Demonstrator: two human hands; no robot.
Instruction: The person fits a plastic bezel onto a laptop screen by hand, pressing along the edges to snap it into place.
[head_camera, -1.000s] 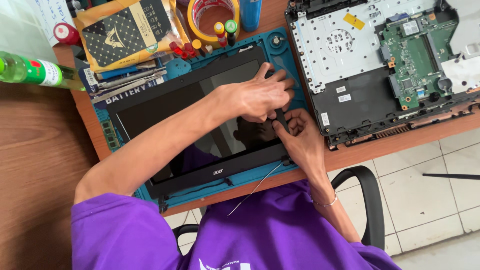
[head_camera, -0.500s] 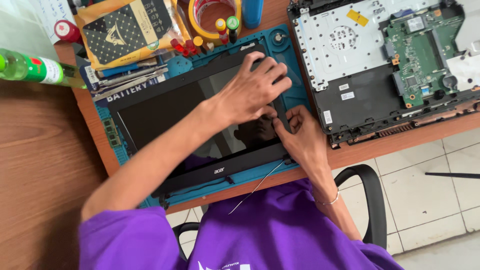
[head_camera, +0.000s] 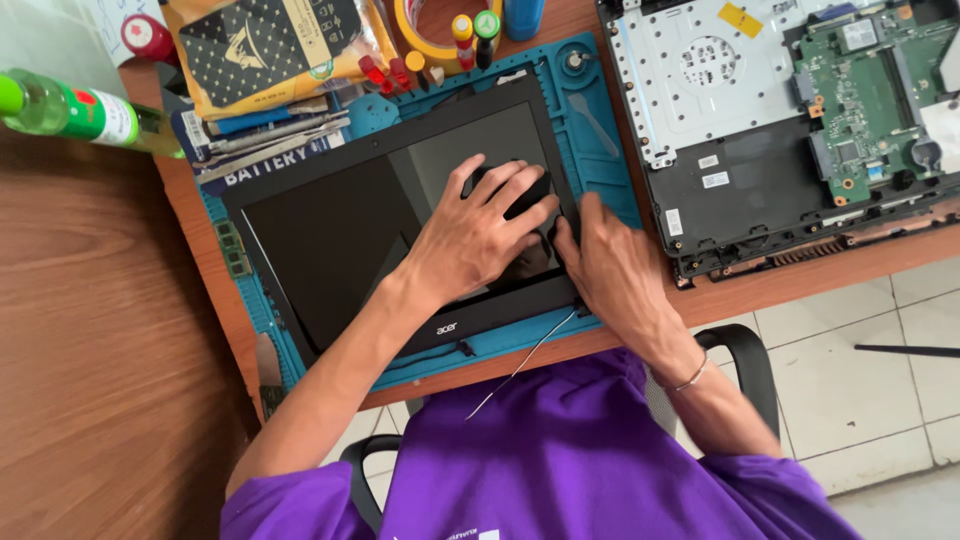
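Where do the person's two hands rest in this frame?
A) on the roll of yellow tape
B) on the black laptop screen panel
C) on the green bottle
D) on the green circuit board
B: the left hand lies flat on the black laptop screen panel and the right hand presses its right edge.

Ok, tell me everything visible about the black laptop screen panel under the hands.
The screen panel is a flat black rectangle with a glossy dark display and thin plastic-looking bezel. It lies face up, angled, on a blue work mat. The left hand presses spread on the glass; the right hand grips its right edge.
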